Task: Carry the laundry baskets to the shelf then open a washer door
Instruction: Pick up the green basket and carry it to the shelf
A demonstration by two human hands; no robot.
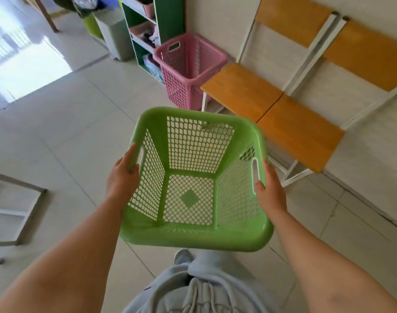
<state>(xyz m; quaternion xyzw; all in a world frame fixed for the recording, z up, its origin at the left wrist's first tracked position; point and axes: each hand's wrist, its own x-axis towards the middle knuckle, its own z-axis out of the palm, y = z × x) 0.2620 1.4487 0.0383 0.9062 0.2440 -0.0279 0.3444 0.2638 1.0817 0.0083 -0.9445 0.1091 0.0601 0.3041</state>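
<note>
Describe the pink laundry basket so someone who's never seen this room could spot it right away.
Find the green and white shelf against the far wall. The pink basket stands on the floor at its right side, next to the wooden bench. It is tall, perforated and empty, unlike the green basket carried in both hands.

bright daylight, blown-out corner

strong daylight is pouring in from the upper left, washing the floor (57,105) there to near white with glare. the rest is showing evenly lit, with only soft shadows. wide-angle distortion is bending the chairs (301,109) and tile lines toward the edges. the right side and corners are smearing with slight blur; the basket (193,236) is staying fairly sharp.
</note>
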